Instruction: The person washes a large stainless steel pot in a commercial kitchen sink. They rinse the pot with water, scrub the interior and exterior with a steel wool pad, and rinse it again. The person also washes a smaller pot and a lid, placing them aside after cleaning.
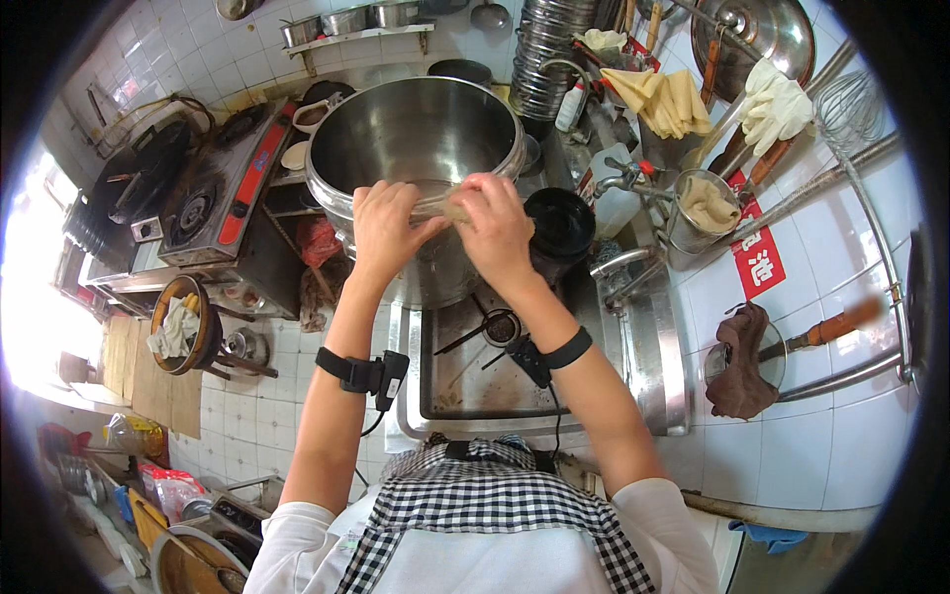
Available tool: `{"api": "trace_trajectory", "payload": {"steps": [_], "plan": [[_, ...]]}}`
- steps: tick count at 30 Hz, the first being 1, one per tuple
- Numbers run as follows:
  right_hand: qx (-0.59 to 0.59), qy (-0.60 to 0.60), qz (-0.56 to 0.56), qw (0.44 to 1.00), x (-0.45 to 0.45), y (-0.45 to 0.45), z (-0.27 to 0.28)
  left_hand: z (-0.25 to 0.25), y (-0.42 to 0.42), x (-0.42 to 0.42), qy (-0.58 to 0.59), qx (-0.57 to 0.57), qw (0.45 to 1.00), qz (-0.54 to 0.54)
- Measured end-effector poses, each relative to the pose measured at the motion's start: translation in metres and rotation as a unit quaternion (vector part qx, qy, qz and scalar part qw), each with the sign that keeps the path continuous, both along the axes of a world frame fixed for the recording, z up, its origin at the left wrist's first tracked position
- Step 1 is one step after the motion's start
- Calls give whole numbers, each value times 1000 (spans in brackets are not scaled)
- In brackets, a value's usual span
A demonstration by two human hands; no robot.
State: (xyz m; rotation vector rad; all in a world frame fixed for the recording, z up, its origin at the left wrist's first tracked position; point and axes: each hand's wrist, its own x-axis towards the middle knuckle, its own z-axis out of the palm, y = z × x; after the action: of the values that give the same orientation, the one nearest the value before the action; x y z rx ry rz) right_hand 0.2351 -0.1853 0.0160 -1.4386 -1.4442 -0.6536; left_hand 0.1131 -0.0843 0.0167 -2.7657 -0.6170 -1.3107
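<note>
A large stainless steel pot (pixel 415 122) stands at the far side of the sink, its mouth tilted up. My left hand (pixel 387 226) grips the pot's near rim, thumb pointing right. Beside it, my right hand (pixel 491 223) is closed over a brownish scouring pad (pixel 458 211), pressed against the same rim. The two hands nearly touch. Part of the pad and the fingers' far sides are hidden. Below the hands, the sink basin (pixel 460 379) shows its drain (pixel 503 327) with dark bars lying by it.
Right of the pot are a black pot (pixel 559 223) and a faucet (pixel 620 178). A gas stove (pixel 215 193) stands left. Steel steamer rings (pixel 549 59) are stacked at the back. Gloves, cloths and a whisk (pixel 850 111) hang along the right wall. A wooden bucket (pixel 211 338) sits on a stool.
</note>
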Motion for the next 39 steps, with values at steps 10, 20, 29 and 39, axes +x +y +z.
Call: {"api": "trace_trajectory", "payload": {"steps": [10,20,29,39], "plan": [[24,19,5,1000,-23,7,-7,-1,1,-1,-2,4,1000,9],[36,59,4,998,11,9,-5,3,0,-3,7,4,1000,8],[62,195,16,979,58,13,-10,6,-2,0,21,7,1000,7],[90,204,18,975,57,19,-12,10,-4,-1,28,-2,1000,13]]}}
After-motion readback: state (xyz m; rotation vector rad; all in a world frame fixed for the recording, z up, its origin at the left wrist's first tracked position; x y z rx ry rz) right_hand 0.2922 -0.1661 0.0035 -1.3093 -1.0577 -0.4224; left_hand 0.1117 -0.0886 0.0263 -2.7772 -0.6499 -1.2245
